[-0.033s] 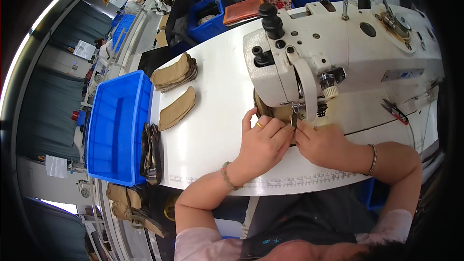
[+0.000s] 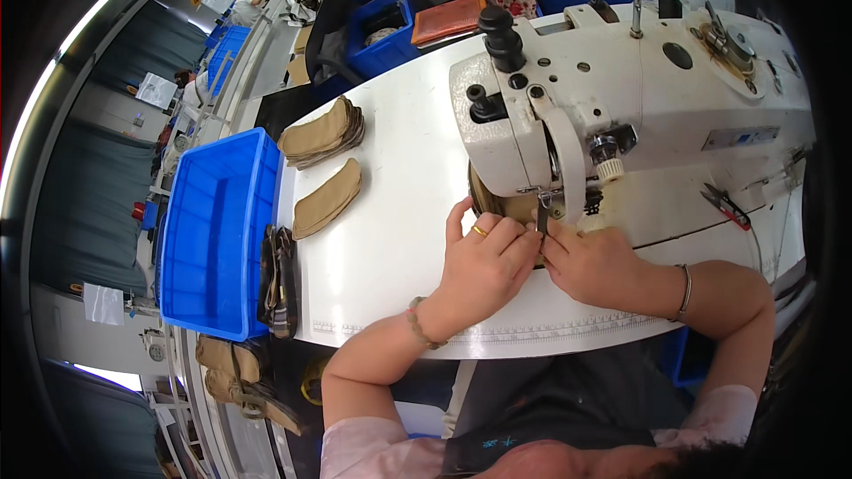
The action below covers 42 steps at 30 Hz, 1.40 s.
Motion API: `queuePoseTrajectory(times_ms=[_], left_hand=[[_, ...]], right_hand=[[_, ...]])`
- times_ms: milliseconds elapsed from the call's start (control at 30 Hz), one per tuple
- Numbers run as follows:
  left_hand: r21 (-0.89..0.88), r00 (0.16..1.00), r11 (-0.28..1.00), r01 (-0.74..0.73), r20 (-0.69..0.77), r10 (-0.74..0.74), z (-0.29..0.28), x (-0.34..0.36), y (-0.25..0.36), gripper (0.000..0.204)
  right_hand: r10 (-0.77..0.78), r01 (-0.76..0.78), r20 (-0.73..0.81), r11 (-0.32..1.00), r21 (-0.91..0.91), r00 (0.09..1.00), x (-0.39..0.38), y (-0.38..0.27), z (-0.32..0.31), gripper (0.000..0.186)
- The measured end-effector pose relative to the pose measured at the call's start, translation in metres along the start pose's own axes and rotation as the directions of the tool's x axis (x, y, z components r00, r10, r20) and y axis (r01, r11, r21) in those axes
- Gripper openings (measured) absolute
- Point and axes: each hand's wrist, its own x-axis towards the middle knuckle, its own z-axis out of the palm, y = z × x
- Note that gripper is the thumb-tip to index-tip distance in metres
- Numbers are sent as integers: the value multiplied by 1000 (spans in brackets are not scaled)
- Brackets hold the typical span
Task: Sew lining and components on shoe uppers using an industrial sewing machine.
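A white sewing machine [image 2: 497,146] stands on the table, and a tan fabric piece [image 2: 513,206] lies partly hidden under its head. In front of the presser foot, a narrow dark strip [image 2: 542,220] runs down between my fingertips. My left hand [image 2: 482,257], with a ring on one finger, is bent over the near edge of the fabric, its thumb and fingertips closed at the strip. From the other side my right hand [image 2: 593,264] pinches at the same strip. Their fingers hide the strip's lower end.
Left on the white table [image 2: 404,186] lie a stack of tan fabric pieces [image 2: 315,135] and a smaller pile [image 2: 328,200]. A blue bin [image 2: 209,239] stands beyond them, with dark folded cloth [image 2: 279,284] beside it. Red-handled thread snips [image 2: 728,207] rest at the right.
The view has shifted very slightly. Both hands and the fabric stay in the same place at the machine.
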Motion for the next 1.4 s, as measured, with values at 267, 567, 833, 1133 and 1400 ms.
queuePoseTrajectory(times_ms=[267,567,833,1133,1400], left_hand=[[24,998,998,-54,36,53,3,0,5,24],[-91,990,996,19,139,-6,1,5,2,14],[-172,995,985,5,95,11,10,7,4,15],[-176,995,983,-44,75,58,14,8,-3,19],[-163,996,987,-5,87,19,18,22,-24,16]], right_hand=[[-49,45,179,999,29,983,-9,-7,-5,27],[-165,166,33,985,-41,986,-9,-16,-18,30],[-175,175,-17,984,-3,984,-13,-19,-14,22],[-172,172,-20,985,-17,985,-10,-17,-12,20],[-62,63,-29,998,23,998,1,-1,6,25]])
